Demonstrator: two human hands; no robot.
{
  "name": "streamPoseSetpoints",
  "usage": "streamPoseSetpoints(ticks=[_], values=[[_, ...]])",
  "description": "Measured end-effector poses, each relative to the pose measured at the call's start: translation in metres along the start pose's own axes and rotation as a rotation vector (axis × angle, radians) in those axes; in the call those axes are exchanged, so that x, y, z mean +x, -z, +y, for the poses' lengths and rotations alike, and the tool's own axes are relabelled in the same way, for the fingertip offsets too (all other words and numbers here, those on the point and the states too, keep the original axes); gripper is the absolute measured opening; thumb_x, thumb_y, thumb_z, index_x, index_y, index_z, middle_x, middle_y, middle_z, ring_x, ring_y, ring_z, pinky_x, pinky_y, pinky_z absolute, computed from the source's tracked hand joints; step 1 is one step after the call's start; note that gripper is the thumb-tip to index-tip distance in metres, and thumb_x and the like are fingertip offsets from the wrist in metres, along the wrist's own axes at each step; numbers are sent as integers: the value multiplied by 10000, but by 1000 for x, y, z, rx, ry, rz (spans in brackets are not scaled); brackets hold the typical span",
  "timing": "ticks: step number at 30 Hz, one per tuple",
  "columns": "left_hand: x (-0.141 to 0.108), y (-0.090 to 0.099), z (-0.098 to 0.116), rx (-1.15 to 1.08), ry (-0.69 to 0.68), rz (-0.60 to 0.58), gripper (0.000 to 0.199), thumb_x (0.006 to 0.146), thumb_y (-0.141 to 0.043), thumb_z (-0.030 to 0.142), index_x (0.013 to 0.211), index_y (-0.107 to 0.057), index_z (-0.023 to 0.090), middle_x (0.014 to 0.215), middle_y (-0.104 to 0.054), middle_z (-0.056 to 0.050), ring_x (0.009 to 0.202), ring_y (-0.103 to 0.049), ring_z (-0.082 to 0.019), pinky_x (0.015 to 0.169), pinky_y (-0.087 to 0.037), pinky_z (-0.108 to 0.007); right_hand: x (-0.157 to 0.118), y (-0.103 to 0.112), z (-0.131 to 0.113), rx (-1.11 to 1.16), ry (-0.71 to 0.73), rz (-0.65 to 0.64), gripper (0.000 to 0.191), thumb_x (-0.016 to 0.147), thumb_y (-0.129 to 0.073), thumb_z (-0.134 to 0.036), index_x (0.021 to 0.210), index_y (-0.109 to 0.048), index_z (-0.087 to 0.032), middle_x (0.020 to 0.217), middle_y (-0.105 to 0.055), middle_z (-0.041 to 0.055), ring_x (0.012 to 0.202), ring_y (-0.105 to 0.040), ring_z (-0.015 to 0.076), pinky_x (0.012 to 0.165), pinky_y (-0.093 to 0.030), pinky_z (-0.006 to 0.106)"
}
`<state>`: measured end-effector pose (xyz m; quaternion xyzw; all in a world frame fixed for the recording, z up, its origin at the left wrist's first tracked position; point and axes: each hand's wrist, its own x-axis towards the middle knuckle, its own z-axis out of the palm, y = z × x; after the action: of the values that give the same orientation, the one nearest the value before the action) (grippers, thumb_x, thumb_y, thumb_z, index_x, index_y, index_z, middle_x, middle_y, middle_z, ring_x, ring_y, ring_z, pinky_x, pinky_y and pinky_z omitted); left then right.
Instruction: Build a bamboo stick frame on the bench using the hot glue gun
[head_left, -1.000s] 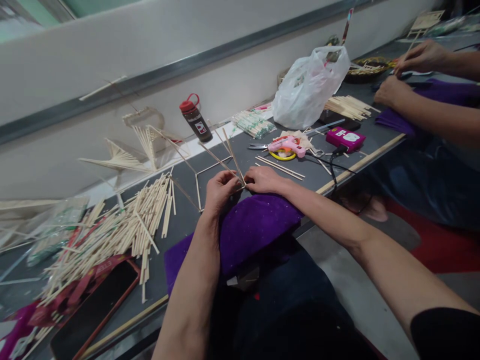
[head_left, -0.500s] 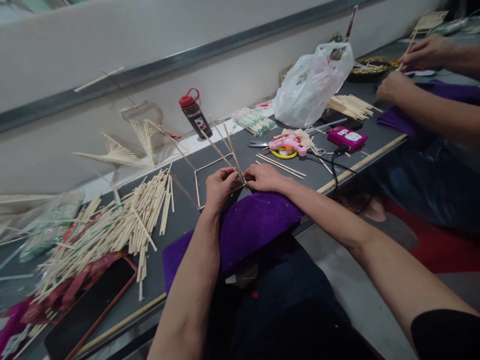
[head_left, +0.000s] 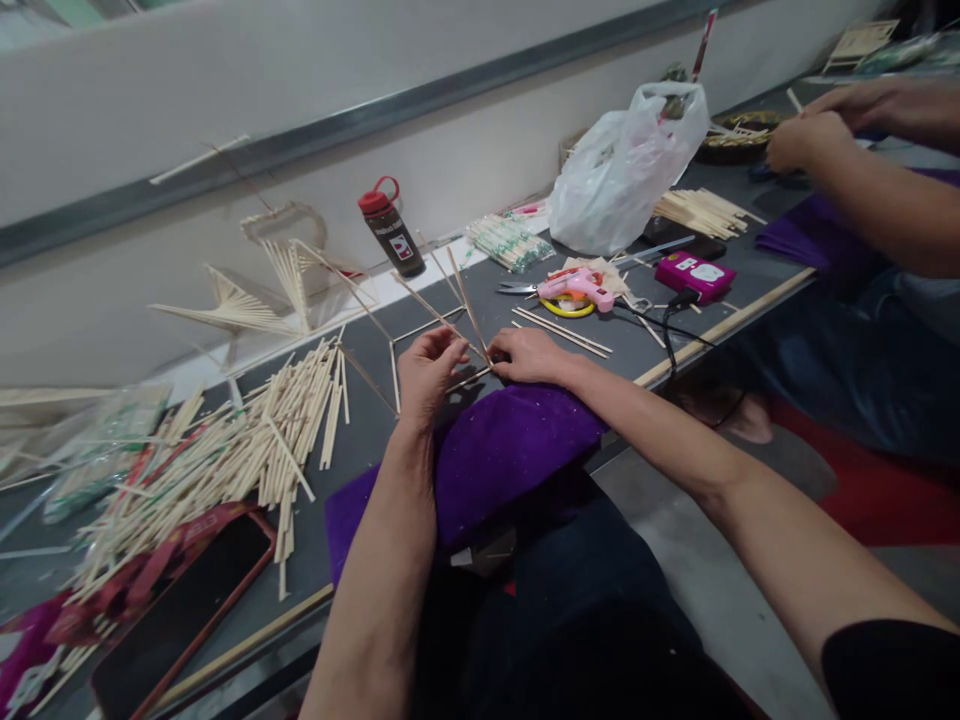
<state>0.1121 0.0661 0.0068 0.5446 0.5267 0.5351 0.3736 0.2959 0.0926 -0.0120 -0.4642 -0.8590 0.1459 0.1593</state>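
Observation:
A frame of thin wooden sticks (head_left: 394, 378) stands on the dark table, with some sticks lying flat and others rising at a slant. My left hand (head_left: 427, 372) is at its near side, thumb and fingers closed round a slanted wooden stick (head_left: 427, 305). That stick's lower end meets the frame's near right corner. At this corner my right hand (head_left: 531, 356) has its fingertips pinched on the frame; the exact grip is partly hidden. Folded purple cloth (head_left: 517, 450) lies under my wrists at the table edge.
A heap of loose sticks (head_left: 217, 460) and a phone (head_left: 187, 610) lie left. Behind stand a bottle (head_left: 396, 240) and stick models (head_left: 296, 285). Rightward are a pink glue gun (head_left: 576, 287), scissors (head_left: 517, 289), a magenta box (head_left: 694, 276), a plastic bag (head_left: 622, 165) and another person's hands (head_left: 817, 130).
My left hand has moved left, away from the corner, and the slanted stick leans lower to the left. My right hand stays put. The other person's hands have shifted.

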Motion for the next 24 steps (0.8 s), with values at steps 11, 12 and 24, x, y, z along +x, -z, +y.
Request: streamPoseSetpoints(ticks=[11, 12, 24], values=[[13, -4, -5, -2, -67, 55, 326, 735, -745, 373, 969, -721, 147, 837, -713, -45, 614, -671, -120, 457, -471, -191, -1, 2, -2, 3, 9, -4, 297, 892, -568, -308, 1114, -740, -212, 1153, -731, 69, 1031, -670, 231, 779, -409, 289], [14, -5, -5, 5, -72, 51, 325, 745, -737, 374, 976, -721, 147, 842, -717, -49, 610, -671, -119, 453, -465, -190, -1, 2, -1, 1, 11, -4, 297, 894, -569, -306, 1120, -737, -212, 1155, -731, 69, 1031, -669, 227, 780, -409, 286], [33, -9, 10, 93, -149, 14, 412, 937, -586, 535, 1101, -714, 179, 996, -753, -93, 507, -635, -84, 393, -398, -192, -2, 1, -2, -21, 25, -2, 280, 898, -569, -310, 1104, -727, -207, 1129, -729, 57, 1006, -668, 208, 748, -390, 282]])
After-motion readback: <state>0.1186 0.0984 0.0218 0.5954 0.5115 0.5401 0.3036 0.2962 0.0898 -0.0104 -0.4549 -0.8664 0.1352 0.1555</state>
